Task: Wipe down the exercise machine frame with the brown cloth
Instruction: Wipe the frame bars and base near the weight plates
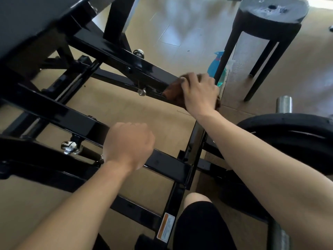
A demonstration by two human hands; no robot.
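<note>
Fingers of your right hand (pixel 200 92) are curling over the crumpled brown cloth (pixel 172 91), pressing it onto the glossy black steel machine frame (pixel 126 62). Your left hand (pixel 128 145) is clenching around a nearer black crossbar (pixel 72 118).

Both forearms bare, no sleeves in view. Left hand (pixel 128 144) and right hand (pixel 200 92) ungloved, no rings visible. Black shorts (pixel 198 226), knee bare.
</note>
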